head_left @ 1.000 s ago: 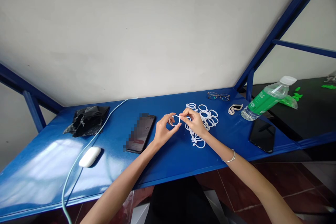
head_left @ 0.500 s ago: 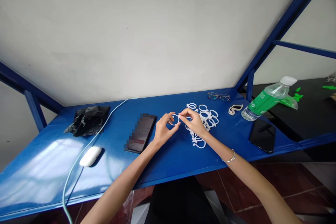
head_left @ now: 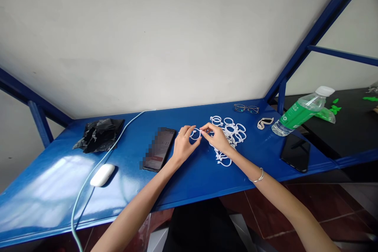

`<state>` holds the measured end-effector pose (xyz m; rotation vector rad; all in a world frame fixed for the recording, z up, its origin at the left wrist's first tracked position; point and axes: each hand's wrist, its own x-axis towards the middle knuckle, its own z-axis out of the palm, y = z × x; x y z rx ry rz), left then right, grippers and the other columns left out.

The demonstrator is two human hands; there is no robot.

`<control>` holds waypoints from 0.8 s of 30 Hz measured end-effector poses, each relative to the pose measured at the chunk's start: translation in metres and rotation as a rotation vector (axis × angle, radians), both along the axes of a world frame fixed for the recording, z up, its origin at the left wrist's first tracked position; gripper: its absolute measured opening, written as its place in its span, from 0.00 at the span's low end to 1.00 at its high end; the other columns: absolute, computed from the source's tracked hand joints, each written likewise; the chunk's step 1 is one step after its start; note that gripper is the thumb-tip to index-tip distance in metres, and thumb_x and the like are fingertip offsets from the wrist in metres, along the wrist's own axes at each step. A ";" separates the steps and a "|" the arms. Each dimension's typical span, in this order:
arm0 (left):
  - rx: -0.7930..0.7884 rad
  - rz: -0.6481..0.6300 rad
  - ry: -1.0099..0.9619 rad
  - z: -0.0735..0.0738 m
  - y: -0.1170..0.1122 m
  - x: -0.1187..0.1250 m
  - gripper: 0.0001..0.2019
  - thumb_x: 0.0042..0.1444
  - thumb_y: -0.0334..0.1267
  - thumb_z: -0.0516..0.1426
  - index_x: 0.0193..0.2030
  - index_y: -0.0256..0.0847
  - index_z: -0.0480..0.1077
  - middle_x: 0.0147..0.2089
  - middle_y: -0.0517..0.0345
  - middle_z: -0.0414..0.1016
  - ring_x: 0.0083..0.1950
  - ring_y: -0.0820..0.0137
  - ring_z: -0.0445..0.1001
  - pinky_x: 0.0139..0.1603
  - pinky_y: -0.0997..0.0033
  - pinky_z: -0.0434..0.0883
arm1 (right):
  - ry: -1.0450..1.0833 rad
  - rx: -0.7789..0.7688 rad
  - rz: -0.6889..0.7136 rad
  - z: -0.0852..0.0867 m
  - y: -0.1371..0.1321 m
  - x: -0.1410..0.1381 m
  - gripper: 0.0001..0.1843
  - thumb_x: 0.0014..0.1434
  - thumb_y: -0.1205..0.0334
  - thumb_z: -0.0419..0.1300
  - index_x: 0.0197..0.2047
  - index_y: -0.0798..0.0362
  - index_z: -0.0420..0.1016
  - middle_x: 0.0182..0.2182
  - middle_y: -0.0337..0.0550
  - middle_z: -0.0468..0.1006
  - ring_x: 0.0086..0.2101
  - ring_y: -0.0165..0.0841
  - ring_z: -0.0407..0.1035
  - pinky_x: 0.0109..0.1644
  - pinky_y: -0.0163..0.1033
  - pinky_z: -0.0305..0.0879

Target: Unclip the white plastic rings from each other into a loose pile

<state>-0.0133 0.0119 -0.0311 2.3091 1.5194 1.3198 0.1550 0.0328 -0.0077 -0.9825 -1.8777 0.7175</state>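
Note:
Between my two hands, just above the blue table, is a thin white plastic ring. My left hand grips its left side with thumb and fingers curled round it. On the ring's right edge, the thumb and forefinger of my right hand are pinched. A loose heap of similar white rings lies right behind and beside my right hand, partly hidden by it. The small joint on the held ring is too small to make out clearly.
Left of my hands lie a phone, a white case, a pale cable and a black plastic bag. Rightward are eyeglasses, a hair clip, a water bottle and a dark phone.
My left fingers have shifted slightly over the ring, curling further forward. My right hand keeps its pinch and has moved only a touch left. The heap looks the same.

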 end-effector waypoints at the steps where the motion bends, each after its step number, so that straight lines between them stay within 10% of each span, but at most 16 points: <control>1: -0.001 0.016 0.025 0.000 0.001 0.000 0.17 0.56 0.38 0.58 0.52 0.41 0.67 0.46 0.50 0.71 0.47 0.61 0.72 0.46 0.63 0.72 | -0.030 0.004 -0.001 0.000 0.000 0.000 0.05 0.60 0.64 0.56 0.37 0.51 0.73 0.34 0.42 0.77 0.34 0.34 0.71 0.41 0.41 0.68; 24: -0.050 0.157 0.179 -0.034 0.019 -0.012 0.17 0.58 0.41 0.56 0.52 0.37 0.68 0.46 0.44 0.66 0.49 0.52 0.66 0.45 0.55 0.69 | -0.676 0.168 -0.298 -0.018 0.012 0.015 0.06 0.59 0.66 0.56 0.41 0.51 0.70 0.37 0.49 0.76 0.43 0.47 0.66 0.45 0.49 0.57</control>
